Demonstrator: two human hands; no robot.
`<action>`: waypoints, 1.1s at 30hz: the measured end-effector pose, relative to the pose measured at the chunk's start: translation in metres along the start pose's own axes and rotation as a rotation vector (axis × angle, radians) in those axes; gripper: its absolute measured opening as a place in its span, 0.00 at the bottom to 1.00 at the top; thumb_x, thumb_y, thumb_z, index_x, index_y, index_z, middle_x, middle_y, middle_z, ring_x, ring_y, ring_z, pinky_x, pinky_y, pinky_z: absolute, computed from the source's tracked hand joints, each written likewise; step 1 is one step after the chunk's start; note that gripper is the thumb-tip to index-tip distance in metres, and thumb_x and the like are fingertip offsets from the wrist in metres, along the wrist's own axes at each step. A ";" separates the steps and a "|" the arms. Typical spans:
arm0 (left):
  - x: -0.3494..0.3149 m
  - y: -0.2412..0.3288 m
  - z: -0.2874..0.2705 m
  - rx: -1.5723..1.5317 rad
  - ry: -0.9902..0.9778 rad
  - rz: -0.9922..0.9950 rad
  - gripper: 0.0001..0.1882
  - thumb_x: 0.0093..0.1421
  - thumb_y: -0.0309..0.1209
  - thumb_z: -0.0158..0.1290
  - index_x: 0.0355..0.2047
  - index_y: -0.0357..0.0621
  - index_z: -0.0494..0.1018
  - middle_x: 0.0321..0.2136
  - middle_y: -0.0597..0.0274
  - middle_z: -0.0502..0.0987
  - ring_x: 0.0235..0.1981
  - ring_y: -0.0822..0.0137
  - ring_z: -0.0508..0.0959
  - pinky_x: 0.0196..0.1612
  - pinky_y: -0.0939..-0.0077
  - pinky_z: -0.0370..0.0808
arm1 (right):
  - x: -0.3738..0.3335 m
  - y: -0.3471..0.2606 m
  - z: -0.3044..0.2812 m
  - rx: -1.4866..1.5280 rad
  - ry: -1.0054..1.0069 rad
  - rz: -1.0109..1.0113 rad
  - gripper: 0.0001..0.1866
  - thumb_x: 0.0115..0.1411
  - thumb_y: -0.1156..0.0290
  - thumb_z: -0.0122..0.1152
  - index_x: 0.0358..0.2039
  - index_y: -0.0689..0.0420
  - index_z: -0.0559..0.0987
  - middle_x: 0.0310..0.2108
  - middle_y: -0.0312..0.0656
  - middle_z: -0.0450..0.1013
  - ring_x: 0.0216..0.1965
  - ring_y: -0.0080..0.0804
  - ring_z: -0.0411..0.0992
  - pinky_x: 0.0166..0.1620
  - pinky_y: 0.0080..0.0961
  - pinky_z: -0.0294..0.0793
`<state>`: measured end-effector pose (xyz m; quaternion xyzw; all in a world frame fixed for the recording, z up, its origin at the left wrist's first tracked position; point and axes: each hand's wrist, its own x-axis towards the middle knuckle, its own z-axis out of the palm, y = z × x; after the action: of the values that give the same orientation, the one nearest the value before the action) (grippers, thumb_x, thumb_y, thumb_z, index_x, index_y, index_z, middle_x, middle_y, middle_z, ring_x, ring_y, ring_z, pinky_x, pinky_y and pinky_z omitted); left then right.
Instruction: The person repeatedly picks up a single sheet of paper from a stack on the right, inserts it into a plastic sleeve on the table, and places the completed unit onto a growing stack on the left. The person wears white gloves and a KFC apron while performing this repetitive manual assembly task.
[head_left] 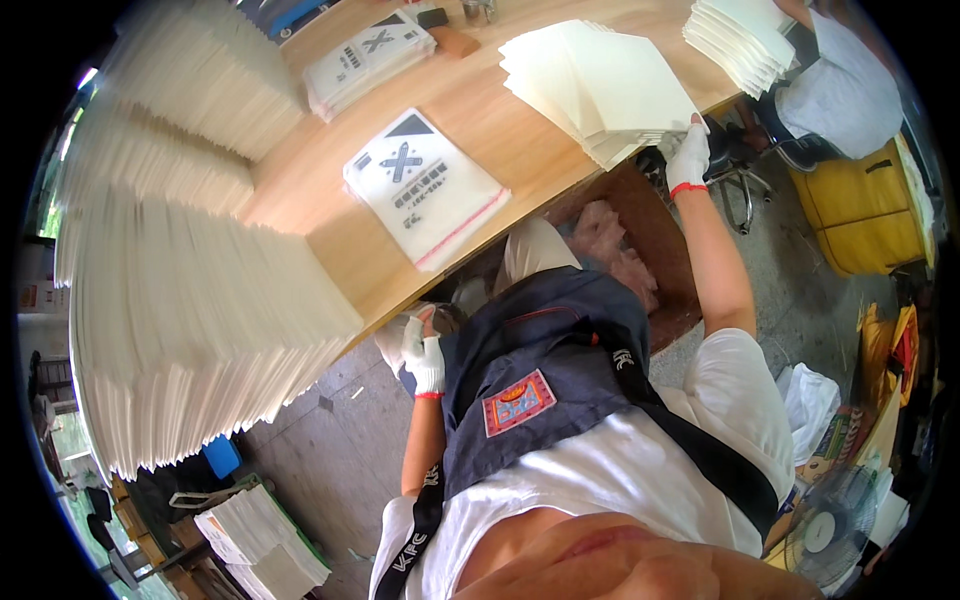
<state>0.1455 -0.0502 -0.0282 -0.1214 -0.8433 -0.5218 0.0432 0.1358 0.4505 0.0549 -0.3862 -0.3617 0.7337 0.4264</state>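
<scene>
My right hand (688, 160), in a white glove with a red cuff, grips the near right corner of a fanned stack of white paper sheets (610, 80) on the table's edge. Low beside my lap, just below the table edge, is my gloved left hand (425, 360). Its thumb and fingers are loosely bent and apart, with nothing seen in them. Between the hands, a pile of printed plastic bags (425, 190) with a red strip along one edge lies flat on the wooden table (310, 185).
Tall stacks of white sheets (200, 310) line the table's left side. Another bag pile (365, 60) lies at the back. A co-worker in a white shirt (840, 100) sits at far right beside more sheets (740, 40). A brown carton (675, 260) stands under the table.
</scene>
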 end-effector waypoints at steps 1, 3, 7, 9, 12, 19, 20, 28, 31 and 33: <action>0.003 -0.008 0.003 -0.018 -0.009 0.042 0.10 0.56 0.22 0.45 0.37 0.36 0.73 0.35 0.55 0.76 0.39 0.64 0.75 0.44 0.74 0.69 | -0.001 0.006 -0.003 -0.024 -0.066 0.040 0.09 0.58 0.67 0.48 0.35 0.59 0.69 0.23 0.41 0.69 0.20 0.29 0.68 0.19 0.21 0.69; 0.023 0.000 0.007 0.057 -0.065 0.093 0.10 0.51 0.21 0.48 0.35 0.38 0.74 0.33 0.52 0.76 0.35 0.57 0.76 0.41 0.70 0.71 | 0.001 0.022 -0.015 -0.074 -0.196 0.128 0.10 0.58 0.67 0.48 0.37 0.59 0.68 0.25 0.44 0.69 0.22 0.32 0.70 0.21 0.24 0.72; 0.087 0.042 0.021 0.381 -0.101 0.366 0.10 0.51 0.28 0.51 0.35 0.44 0.72 0.31 0.55 0.74 0.35 0.53 0.73 0.36 0.65 0.69 | 0.019 0.017 -0.020 0.000 -0.216 -0.019 0.11 0.56 0.75 0.46 0.40 0.59 0.64 0.32 0.46 0.68 0.26 0.44 0.72 0.27 0.39 0.77; 0.117 0.041 0.028 0.570 -0.129 0.450 0.11 0.51 0.33 0.52 0.35 0.46 0.72 0.33 0.59 0.73 0.41 0.57 0.71 0.40 0.65 0.70 | -0.012 0.005 -0.007 -0.021 -0.240 -0.127 0.14 0.56 0.75 0.48 0.43 0.57 0.65 0.33 0.43 0.69 0.27 0.38 0.72 0.26 0.33 0.76; 0.146 0.034 0.036 0.896 -0.316 0.290 0.12 0.51 0.31 0.51 0.37 0.50 0.70 0.38 0.61 0.72 0.43 0.58 0.70 0.43 0.65 0.70 | -0.028 -0.002 -0.014 -0.039 -0.438 -0.105 0.16 0.57 0.76 0.48 0.47 0.57 0.66 0.36 0.38 0.70 0.29 0.27 0.70 0.23 0.23 0.71; 0.172 0.010 0.033 0.860 -0.379 0.172 0.12 0.48 0.27 0.47 0.35 0.52 0.69 0.36 0.65 0.71 0.43 0.58 0.70 0.41 0.65 0.71 | -0.141 0.013 -0.030 -0.196 -0.703 0.572 0.16 0.55 0.70 0.50 0.44 0.61 0.68 0.30 0.37 0.71 0.21 0.18 0.67 0.18 0.14 0.65; 0.171 0.009 0.032 0.797 -0.366 0.189 0.12 0.48 0.27 0.47 0.35 0.52 0.69 0.37 0.65 0.71 0.43 0.58 0.69 0.40 0.64 0.71 | -0.135 0.028 -0.051 -0.215 -0.900 0.690 0.16 0.55 0.69 0.51 0.43 0.61 0.69 0.26 0.35 0.71 0.16 0.15 0.65 0.15 0.11 0.62; 0.157 0.014 0.017 0.579 -0.221 0.186 0.13 0.47 0.22 0.44 0.34 0.49 0.71 0.32 0.63 0.71 0.34 0.62 0.71 0.36 0.70 0.70 | -0.181 0.098 -0.071 -0.054 -0.429 0.758 0.13 0.58 0.72 0.49 0.44 0.57 0.69 0.29 0.34 0.72 0.18 0.18 0.67 0.14 0.08 0.60; 0.163 0.018 0.011 0.279 -0.323 0.065 0.17 0.47 0.18 0.42 0.35 0.47 0.72 0.28 0.61 0.70 0.28 0.64 0.71 0.33 0.75 0.69 | -0.203 0.084 -0.047 0.041 -0.341 0.778 0.12 0.59 0.74 0.49 0.44 0.56 0.69 0.32 0.34 0.72 0.21 0.20 0.69 0.15 0.10 0.63; 0.168 0.021 0.006 0.115 -0.377 -0.053 0.18 0.47 0.16 0.40 0.37 0.46 0.72 0.26 0.60 0.69 0.25 0.66 0.70 0.32 0.77 0.68 | -0.207 0.084 -0.042 0.034 -0.326 0.767 0.11 0.59 0.73 0.48 0.43 0.55 0.69 0.31 0.33 0.71 0.21 0.19 0.68 0.16 0.11 0.64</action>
<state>-0.0112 -0.0088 0.0204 -0.1921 -0.8677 -0.4419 -0.1222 0.2133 0.2400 0.0178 -0.3648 -0.2421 0.8967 0.0657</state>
